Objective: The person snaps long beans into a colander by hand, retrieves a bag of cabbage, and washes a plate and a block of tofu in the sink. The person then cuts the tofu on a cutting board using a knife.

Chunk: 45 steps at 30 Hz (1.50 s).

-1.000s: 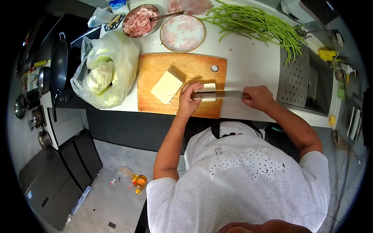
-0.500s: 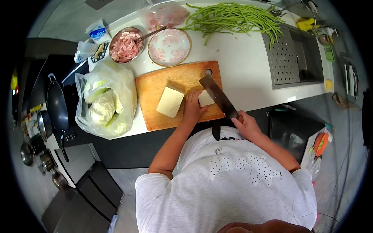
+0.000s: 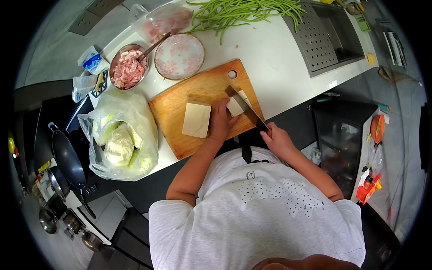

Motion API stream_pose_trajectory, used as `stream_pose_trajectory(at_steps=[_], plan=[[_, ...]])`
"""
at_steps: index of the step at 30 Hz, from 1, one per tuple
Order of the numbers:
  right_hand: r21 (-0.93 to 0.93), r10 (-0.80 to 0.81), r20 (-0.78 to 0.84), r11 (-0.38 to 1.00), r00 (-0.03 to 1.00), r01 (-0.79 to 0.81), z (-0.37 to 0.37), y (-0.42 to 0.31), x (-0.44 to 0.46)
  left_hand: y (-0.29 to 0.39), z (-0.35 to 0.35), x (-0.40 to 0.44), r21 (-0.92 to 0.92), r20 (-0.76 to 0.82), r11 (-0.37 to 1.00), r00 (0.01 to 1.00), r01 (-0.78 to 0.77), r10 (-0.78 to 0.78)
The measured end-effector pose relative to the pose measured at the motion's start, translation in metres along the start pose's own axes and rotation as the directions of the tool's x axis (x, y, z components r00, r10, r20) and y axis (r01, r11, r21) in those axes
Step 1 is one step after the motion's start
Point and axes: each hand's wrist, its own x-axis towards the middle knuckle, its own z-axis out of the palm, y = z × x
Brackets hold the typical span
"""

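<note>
On the wooden cutting board [image 3: 173, 114] stands a large pale block of tofu [image 3: 196, 119], left of my hands. My left hand [image 3: 221, 119] steadies a smaller tofu piece [image 3: 234, 107], its fingers along the piece's left side. My right hand [image 3: 274, 135] is closed around the handle of a cleaver [image 3: 246, 108]. The blade runs diagonally over the small piece and appears to be in the tofu; a sliver shows on the blade's right side. How deep the edge goes is hidden.
Left of the board sits a plastic bag of cabbage [image 3: 119, 144]. Behind are a bowl of sliced meat [image 3: 129, 69] with a utensil in it, a floral plate [image 3: 179, 56] and long green beans [image 3: 243, 13]. A sink [image 3: 342, 36] lies right; a wok [image 3: 67, 155] stands far left.
The cleaver has come down from above the board's right side onto the small tofu piece, parting a slice at its right. My left hand stays by the piece. The camera view has tilted.
</note>
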Motion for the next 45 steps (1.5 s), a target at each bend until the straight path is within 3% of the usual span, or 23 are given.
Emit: stream_pose_trajectory(at_steps=[5, 10, 13, 14, 15, 16, 18, 20, 25, 27, 28, 29, 31, 34, 37, 39, 40, 41, 43, 44, 45], plan=[[-0.004, -0.039, -0.123, 0.999, 0.992, 0.039, 0.025, 0.011, 0.003, 0.005, 0.007, 0.004, 0.054, -0.023, 0.998, 1.0, 0.017, -0.016], [0.305, -0.12, -0.334, 0.925, 0.935, 0.228, 0.02, 0.03, -0.011, 0.023, 0.001, 0.007, 0.081, -0.019, 0.996, 0.999, 0.044, -0.042], [0.363, -0.035, -0.339, 0.917, 0.94, 0.166, 0.005, 0.042, -0.01, 0.035, -0.001, 0.013, 0.139, -0.045, 0.99, 0.999, 0.02, -0.014], [0.529, 0.064, -0.234, 0.845, 0.97, 0.072, 0.005, 0.049, -0.007, 0.038, -0.004, 0.018, 0.199, 0.027, 0.979, 0.999, -0.04, 0.035], [0.73, 0.194, 0.027, 0.666, 0.981, -0.152, -0.001, 0.056, -0.006, 0.04, -0.007, 0.02, 0.257, 0.102, 0.962, 0.992, -0.098, 0.074], [0.736, 0.219, 0.068, 0.647, 0.973, -0.197, 0.005, 0.071, -0.004, 0.041, -0.008, 0.024, 0.264, 0.106, 0.959, 0.992, -0.101, 0.076], [0.745, 0.238, 0.111, 0.623, 0.965, -0.239, 0.018, 0.094, -0.001, 0.043, -0.004, 0.035, 0.387, 0.289, 0.91, 0.957, -0.15, 0.034], [0.728, 0.245, 0.295, 0.568, 0.923, -0.384, 0.022, 0.101, -0.001, 0.04, 0.002, 0.04, 0.401, 0.308, 0.9, 0.95, -0.17, 0.042], [0.739, 0.151, 0.343, 0.566, 0.927, -0.366, 0.034, 0.078, -0.002, 0.044, -0.005, 0.052, 0.38, 0.268, 0.916, 0.963, -0.13, 0.025], [0.759, 0.118, 0.277, 0.582, 0.954, -0.292, 0.033, 0.064, -0.001, 0.048, -0.013, 0.064, 0.058, 0.193, 0.994, 0.975, 0.095, -0.105], [0.761, 0.111, 0.274, 0.582, 0.955, -0.286, 0.03, 0.058, 0.0, 0.057, -0.024, 0.07, -0.309, 0.134, 0.932, 0.979, 0.187, -0.152], [0.776, 0.123, 0.213, 0.581, 0.969, -0.244, 0.027, 0.052, 0.001, 0.052, -0.029, 0.076, -0.307, 0.13, 0.934, 0.98, 0.182, -0.148], [0.789, 0.132, 0.146, 0.582, 0.98, -0.196, 0.02, 0.043, 0.002, 0.034, -0.037, 0.099, -0.679, 0.053, 0.666, 0.925, 0.31, -0.376], [0.833, 0.225, 0.074, 0.521, 0.972, -0.184, 0.013, 0.04, 0.003, -0.001, -0.074, 0.135, -0.629, 0.077, 0.704, 0.928, 0.329, -0.364], [0.807, 0.279, 0.072, 0.548, 0.957, -0.221, 0.013, 0.049, -0.001, -0.036, -0.1, 0.156, -0.472, 0.049, 0.792, 0.909, 0.387, -0.415], [0.808, 0.289, 0.064, 0.546, 0.955, -0.22, 0.018, 0.056, -0.007, -0.05, -0.12, 0.164, 0.052, 0.09, 0.955, 0.951, 0.292, -0.295], [0.801, 0.311, 0.076, 0.547, 0.947, -0.244, 0.019, 0.058, -0.011, -0.058, -0.125, 0.168, 0.122, 0.09, 0.949, 0.949, 0.29, -0.301], [0.793, 0.334, 0.088, 0.546, 0.939, -0.269, 0.021, 0.06, -0.014, -0.071, -0.126, 0.171, 0.124, 0.093, 0.95, 0.95, 0.288, -0.3], [0.79, 0.36, 0.092, 0.541, 0.928, -0.288, 0.025, 0.062, -0.018, -0.09, -0.13, 0.175, 0.107, 0.02, 0.983, 0.988, 0.147, -0.15], [0.785, 0.383, 0.095, 0.539, 0.919, -0.306, 0.026, 0.064, -0.019, -0.096, -0.133, 0.179, 0.222, -0.019, 0.964, 0.99, 0.144, -0.143], [0.787, 0.383, 0.097, 0.535, 0.918, -0.307, 0.027, 0.065, -0.019, -0.102, -0.135, 0.18, 0.226, -0.016, 0.964, 0.99, 0.142, -0.143]])
